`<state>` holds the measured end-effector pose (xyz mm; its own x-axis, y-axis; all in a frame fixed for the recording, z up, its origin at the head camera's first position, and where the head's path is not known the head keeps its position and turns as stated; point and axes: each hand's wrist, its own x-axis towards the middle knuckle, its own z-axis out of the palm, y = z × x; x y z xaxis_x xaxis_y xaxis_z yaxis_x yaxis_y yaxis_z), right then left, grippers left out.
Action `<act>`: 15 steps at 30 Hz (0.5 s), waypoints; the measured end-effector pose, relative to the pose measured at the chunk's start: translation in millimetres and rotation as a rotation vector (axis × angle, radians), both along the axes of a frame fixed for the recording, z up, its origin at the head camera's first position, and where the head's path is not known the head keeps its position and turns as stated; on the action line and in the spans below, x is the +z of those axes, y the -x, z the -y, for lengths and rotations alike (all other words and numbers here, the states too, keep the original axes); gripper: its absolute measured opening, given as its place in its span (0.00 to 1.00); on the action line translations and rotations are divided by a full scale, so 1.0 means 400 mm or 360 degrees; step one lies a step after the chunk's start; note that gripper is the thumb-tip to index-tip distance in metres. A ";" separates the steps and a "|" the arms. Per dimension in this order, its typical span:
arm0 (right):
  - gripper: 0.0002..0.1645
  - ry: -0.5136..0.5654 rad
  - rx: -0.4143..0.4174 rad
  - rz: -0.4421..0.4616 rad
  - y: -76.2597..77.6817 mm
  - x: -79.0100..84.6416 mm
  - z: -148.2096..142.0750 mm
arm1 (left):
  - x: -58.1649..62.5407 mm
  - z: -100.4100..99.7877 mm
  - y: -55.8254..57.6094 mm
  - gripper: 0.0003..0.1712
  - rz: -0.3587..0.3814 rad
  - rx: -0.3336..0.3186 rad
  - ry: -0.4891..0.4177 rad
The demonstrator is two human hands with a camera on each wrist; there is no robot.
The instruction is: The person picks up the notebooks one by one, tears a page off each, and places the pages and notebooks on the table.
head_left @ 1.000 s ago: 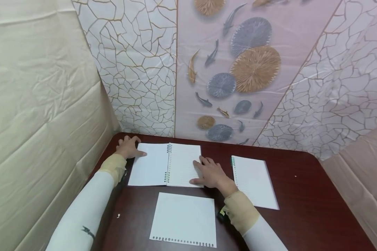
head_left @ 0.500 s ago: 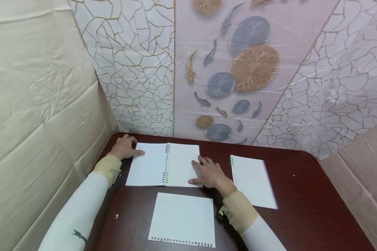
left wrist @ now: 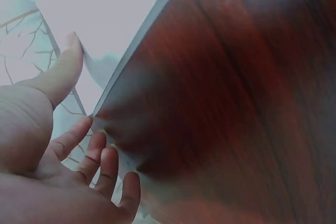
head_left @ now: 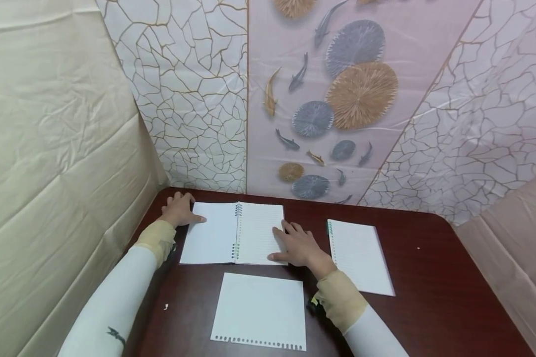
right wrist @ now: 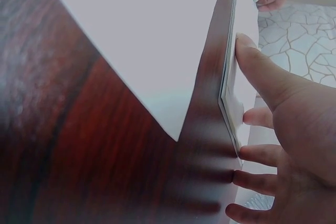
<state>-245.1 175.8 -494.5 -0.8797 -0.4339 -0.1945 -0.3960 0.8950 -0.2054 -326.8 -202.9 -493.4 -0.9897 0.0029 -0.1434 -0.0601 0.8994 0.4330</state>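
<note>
A spiral notebook lies spread flat at the back left of the table, a blank page on its left and a lined page on its right. My left hand is at its upper left corner; the thumb rests on the blank page while the fingers reach down past the edge to the tabletop. On the lined page's right edge lies my right hand, fingers spread, with the thumb on the paper near the lower corner. In the right wrist view several fingertips extend past the notebook's edge.
A loose sheet with torn punch holes along its near edge lies in front of the notebook. To the right is a second notebook with green coils. A tiny white scrap sits at left on the dark table. Patterned cloth hangs behind.
Both hands keep their places on the notebook. The left hand and forearm shift slightly, first leftward and then a little back; the papers lie as before.
</note>
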 end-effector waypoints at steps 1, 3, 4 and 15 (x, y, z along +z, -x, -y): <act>0.55 -0.0006 0.0003 0.0003 0.001 -0.001 0.000 | 0.004 0.000 0.000 0.49 0.0009 0.0004 -0.0003; 0.55 -0.0008 0.0005 0.0003 0.002 -0.003 0.001 | 0.012 -0.003 0.000 0.49 0.0030 0.0008 -0.0006; 0.55 -0.0009 0.0003 0.0003 0.003 -0.003 0.001 | 0.016 -0.005 0.001 0.49 0.0045 0.0013 -0.0013; 0.54 -0.0008 -0.0010 -0.0008 -0.001 -0.004 0.003 | 0.044 -0.015 -0.003 0.57 0.0292 0.0046 -0.0096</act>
<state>-244.8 174.5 -496.0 -0.8833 -0.4276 -0.1924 -0.3916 0.8984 -0.1987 -325.8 -197.0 -475.7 -0.9468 -0.0113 -0.3217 -0.1685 0.8688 0.4655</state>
